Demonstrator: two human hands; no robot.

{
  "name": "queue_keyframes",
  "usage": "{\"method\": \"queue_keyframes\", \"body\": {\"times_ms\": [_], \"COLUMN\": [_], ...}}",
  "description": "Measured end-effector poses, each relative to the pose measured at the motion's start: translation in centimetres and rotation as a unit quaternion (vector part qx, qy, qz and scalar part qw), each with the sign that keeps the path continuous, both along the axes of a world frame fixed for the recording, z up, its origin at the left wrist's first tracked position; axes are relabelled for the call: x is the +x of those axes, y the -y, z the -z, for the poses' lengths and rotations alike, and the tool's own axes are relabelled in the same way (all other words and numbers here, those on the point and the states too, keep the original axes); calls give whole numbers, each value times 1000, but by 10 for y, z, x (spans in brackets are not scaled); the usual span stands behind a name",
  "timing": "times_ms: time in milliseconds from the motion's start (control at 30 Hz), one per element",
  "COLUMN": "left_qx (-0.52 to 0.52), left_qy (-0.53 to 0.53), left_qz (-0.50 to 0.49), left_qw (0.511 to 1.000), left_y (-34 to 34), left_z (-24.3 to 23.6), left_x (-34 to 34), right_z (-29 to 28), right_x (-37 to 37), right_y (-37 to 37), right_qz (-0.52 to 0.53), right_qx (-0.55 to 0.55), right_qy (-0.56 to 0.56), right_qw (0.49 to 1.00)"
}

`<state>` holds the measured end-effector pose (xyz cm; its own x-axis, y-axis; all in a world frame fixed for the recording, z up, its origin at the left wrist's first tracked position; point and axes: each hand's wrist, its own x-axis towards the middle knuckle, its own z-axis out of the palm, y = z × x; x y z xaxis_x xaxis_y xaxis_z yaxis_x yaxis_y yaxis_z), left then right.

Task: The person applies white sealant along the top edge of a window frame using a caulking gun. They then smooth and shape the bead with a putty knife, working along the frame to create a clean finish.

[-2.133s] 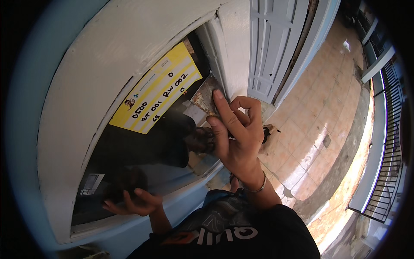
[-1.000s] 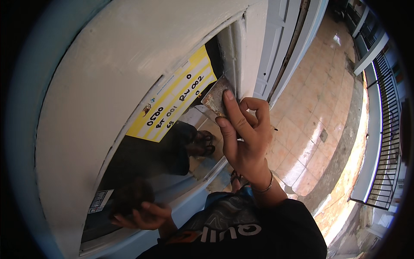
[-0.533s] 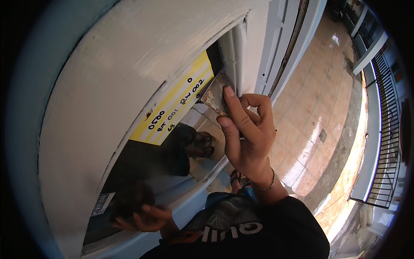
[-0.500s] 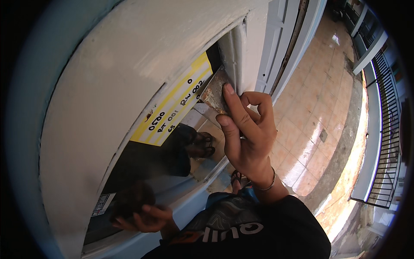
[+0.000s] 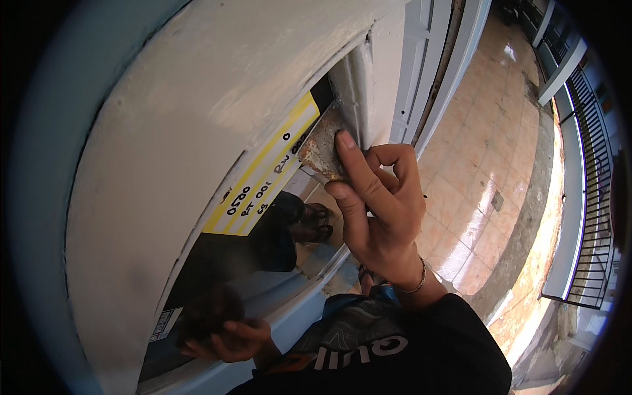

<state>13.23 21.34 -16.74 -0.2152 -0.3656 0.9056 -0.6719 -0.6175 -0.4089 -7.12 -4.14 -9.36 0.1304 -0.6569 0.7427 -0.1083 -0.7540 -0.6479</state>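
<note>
A thin, rusty flat metal plate (image 5: 321,150) is pinched between the thumb and fingers of my right hand (image 5: 388,214). Its edge lies over the right end of a yellow-and-white striped sticker (image 5: 262,176) with handwriting on it. The sticker is on a dark glass pane (image 5: 217,260), close to the frame's upper corner. Low at the pane, my left hand (image 5: 234,339) hovers palm up, with loosely curled fingers apart. A dark rounded shape behind those fingers looks like its reflection; I see nothing held there.
A pale window frame (image 5: 158,118) surrounds the glass, its white inner moulding (image 5: 355,85) beside the plate. A smaller label (image 5: 166,324) sits low on the pane. Right of it are a panelled door (image 5: 418,72), a tiled walkway (image 5: 474,145) and a black railing (image 5: 586,217).
My right hand has shifted the metal plate slightly down and left, so it covers more of the sticker's right end. The left hand stays by the glass. The view has moved a little.
</note>
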Motion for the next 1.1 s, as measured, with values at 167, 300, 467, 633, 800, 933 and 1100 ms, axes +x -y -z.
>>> {"method": "queue_keyframes", "body": {"times_ms": [167, 300, 467, 633, 800, 933, 1100], "left_qx": [0, 38, 28, 34, -1, 48, 77], "left_qy": [0, 61, 52, 54, -8, 45, 72], "left_qz": [50, 16, 8, 4, 15, -2, -11], "left_qw": [999, 997, 998, 998, 1000, 998, 994], "left_y": [0, 4, 8, 5, 5, 4, 5], "left_z": [-3, -10, -13, -14, -10, -10, -18], "left_x": [2, 0, -4, -4, -3, -6, -4], "right_z": [12, 15, 10, 5, 17, 34, 47], "right_x": [3, -1, -3, -2, 1, 0, -8], "right_y": [-4, -7, -10, -12, -14, -17, -18], "right_qz": [9, 13, 16, 2, 23, 16, -10], "right_qx": [17, 24, 32, 44, 38, 43, 77], "right_qy": [-12, -31, -39, -49, -30, -18, -64], "right_qw": [1000, 999, 999, 998, 999, 999, 995]}}
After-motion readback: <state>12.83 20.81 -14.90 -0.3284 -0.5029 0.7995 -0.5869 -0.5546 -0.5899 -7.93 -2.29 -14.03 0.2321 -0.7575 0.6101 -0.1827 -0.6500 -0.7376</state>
